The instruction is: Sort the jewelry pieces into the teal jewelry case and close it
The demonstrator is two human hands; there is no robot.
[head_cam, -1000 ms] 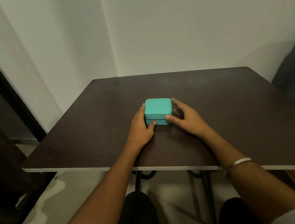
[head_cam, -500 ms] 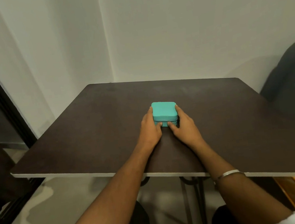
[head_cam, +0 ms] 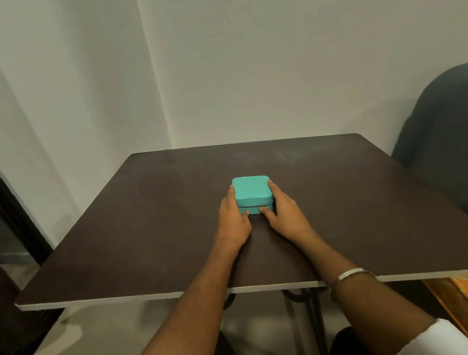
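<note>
The small square teal jewelry case (head_cam: 252,194), lid apparently down, sits mid-way across the dark brown desk (head_cam: 142,220), clasped between the left hand (head_cam: 234,218) and right hand (head_cam: 284,212), thumbs on its near face.

Teal case (head_cam: 252,192) farther from table's near edge, thumbs closer together on its front.

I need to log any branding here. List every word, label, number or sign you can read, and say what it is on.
None can be read.
Closed teal jewelry case, held by left hand and right hand: plain, no text shows.
Dark brown table top: no markings.
Silver bangle: too small to tell.
</note>
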